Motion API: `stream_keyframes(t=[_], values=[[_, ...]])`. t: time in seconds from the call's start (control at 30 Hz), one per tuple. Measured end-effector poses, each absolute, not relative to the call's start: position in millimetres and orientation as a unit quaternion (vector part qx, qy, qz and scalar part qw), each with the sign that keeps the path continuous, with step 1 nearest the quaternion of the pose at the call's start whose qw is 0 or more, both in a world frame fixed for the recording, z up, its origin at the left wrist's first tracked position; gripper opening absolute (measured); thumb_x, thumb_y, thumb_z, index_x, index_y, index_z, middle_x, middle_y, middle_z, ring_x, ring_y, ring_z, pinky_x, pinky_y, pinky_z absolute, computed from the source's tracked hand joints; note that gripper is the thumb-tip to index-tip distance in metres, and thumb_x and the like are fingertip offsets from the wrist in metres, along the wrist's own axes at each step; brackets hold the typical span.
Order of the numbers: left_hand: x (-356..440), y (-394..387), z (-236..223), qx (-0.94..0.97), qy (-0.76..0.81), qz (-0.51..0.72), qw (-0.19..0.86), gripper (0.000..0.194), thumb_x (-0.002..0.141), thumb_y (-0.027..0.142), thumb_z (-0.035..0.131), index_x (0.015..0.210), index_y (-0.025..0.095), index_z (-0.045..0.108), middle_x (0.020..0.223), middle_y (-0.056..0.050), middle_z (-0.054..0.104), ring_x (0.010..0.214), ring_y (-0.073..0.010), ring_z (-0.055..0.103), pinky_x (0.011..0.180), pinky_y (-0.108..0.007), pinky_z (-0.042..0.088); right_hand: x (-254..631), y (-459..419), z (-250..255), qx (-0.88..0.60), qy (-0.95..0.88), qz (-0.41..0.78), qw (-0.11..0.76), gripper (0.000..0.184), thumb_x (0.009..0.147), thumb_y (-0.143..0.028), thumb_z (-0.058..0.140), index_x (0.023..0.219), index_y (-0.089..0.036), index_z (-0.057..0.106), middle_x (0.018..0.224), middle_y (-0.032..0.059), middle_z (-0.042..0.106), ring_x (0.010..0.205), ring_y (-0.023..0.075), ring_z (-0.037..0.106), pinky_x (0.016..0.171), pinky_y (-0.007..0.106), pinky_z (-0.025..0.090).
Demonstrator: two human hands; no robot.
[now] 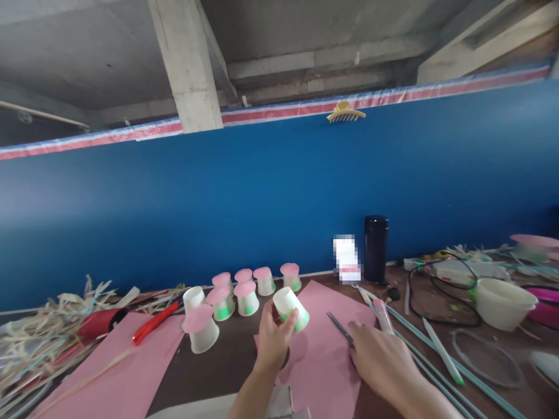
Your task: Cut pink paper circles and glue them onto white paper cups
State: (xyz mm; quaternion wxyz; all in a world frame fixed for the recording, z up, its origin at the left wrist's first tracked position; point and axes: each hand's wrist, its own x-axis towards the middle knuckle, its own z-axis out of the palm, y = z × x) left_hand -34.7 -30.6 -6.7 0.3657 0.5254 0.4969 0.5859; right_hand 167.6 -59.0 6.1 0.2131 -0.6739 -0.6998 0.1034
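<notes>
My left hand (pixel 275 340) is closed around a white paper cup (pixel 286 301) with a green pattern, tipped to one side over a pink paper sheet (pixel 321 372). My right hand (pixel 382 355) has its fingers wrapped round the handles of scissors (pixel 338 326), which are partly hidden by the hand. The blades point up and to the left, low over the same sheet. Left of my left hand stand several upside-down paper cups, most with pink paper rounds on top, such as this near cup (pixel 204 337).
At left lie a red-handled tool (pixel 155 323), another pink sheet (pixel 126 361) and a heap of pale strips (pixel 35 331). A black flask (pixel 376 250) stands by the blue partition (pixel 262 192). Pale blue strips (pixel 463 372), a black cord (pixel 413 297) and a white tub (pixel 502 305) are at right.
</notes>
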Motion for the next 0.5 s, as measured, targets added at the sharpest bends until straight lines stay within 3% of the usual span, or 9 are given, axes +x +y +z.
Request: stream_keyframes(t=[0.2,0.37,0.5], values=[[-32.8,-30.7,-9.7,0.534,0.471,0.586,0.386,0.053,0.07,0.047,0.066,0.11,0.014,0.054,0.101,-0.01,0.064,0.09,-0.0232,0.062,0.074,-0.031,0.049,185.5,-46.6,-7.0,-0.675,-0.696,0.114,0.216,0.013,0.059,-0.01,0.067,0.066,-0.02,0.062,0.07,0.0109,0.068,0.076,0.0314,0.064,0.077,0.043,0.04],[-33.1,-32.8,-10.2,0.544,0.477,0.57,0.39,0.055,0.072,0.046,0.065,0.115,0.014,0.052,0.107,-0.012,0.063,0.093,-0.0247,0.061,0.076,-0.034,0.049,188.5,-44.2,-6.6,-0.689,-0.684,0.122,0.204,0.006,0.059,-0.012,0.064,0.06,-0.018,0.063,0.072,0.0126,0.069,0.075,0.0301,0.064,0.064,0.035,0.04],[-32.2,-32.9,-10.5,0.543,0.479,0.569,0.391,0.054,0.073,0.047,0.065,0.114,0.014,0.052,0.105,-0.012,0.063,0.091,-0.0244,0.062,0.074,-0.033,0.05,197.9,-40.2,-3.7,-0.686,-0.68,0.12,0.228,0.01,0.06,-0.019,0.065,0.051,-0.018,0.063,0.066,0.009,0.068,0.063,0.0233,0.062,0.056,0.028,0.037]])
